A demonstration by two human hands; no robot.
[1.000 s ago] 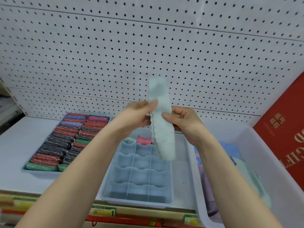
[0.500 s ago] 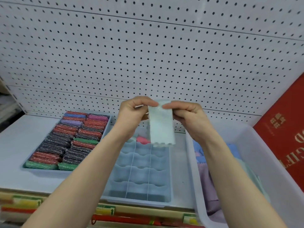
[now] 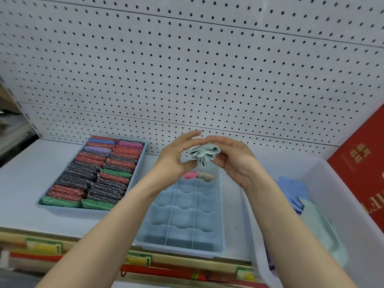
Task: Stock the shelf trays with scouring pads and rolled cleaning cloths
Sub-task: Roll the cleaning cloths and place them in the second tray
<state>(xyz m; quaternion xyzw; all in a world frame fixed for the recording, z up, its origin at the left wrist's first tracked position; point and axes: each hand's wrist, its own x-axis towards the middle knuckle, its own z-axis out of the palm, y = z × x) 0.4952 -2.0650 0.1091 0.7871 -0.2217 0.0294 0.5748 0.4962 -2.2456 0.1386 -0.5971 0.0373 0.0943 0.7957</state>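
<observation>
Head view gives me the white pegboard (image 3: 187, 69) filling the back, then the clear bin (image 3: 342, 183) of loose cloths at right. I see the divided tray (image 3: 182, 225) at centre with a pink roll (image 3: 190, 175) and a beige roll (image 3: 206, 176) in its far cells, and the tray of scouring pads (image 3: 93, 173) to its left. Above the divided tray my left hand (image 3: 176, 156) and right hand (image 3: 232, 161) are close together, both gripping a bunched pale green cloth (image 3: 201, 153)

Illumination is bright, even and nearly shadowless; wide-angle distortion bows the pegboard (image 3: 187, 69) rows, with both hands motion-blurred.
</observation>
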